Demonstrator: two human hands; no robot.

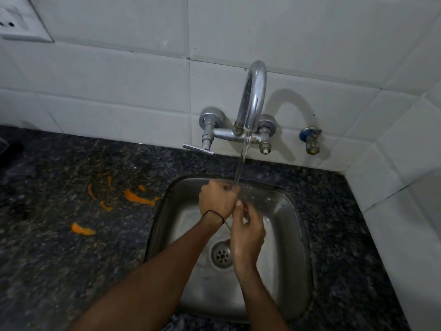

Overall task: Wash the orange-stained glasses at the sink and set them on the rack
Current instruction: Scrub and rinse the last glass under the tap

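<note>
Water runs from the chrome tap (253, 96) into the steel sink (290, 247). My left hand (216, 199) is curled into a fist right under the stream, at the back of the basin. My right hand (247, 237) hovers over the drain (220, 255), with loosely bent fingers reaching up to the left hand's wrist side. I see no glass in either hand or anywhere else in view, and no rack.
Several orange peel pieces (140, 199) lie on the dark granite counter (59, 259) left of the sink. The tap's lever handle (198, 149) sticks out to the left. A small blue-ringed valve (310, 139) sits on the white tiled wall at right.
</note>
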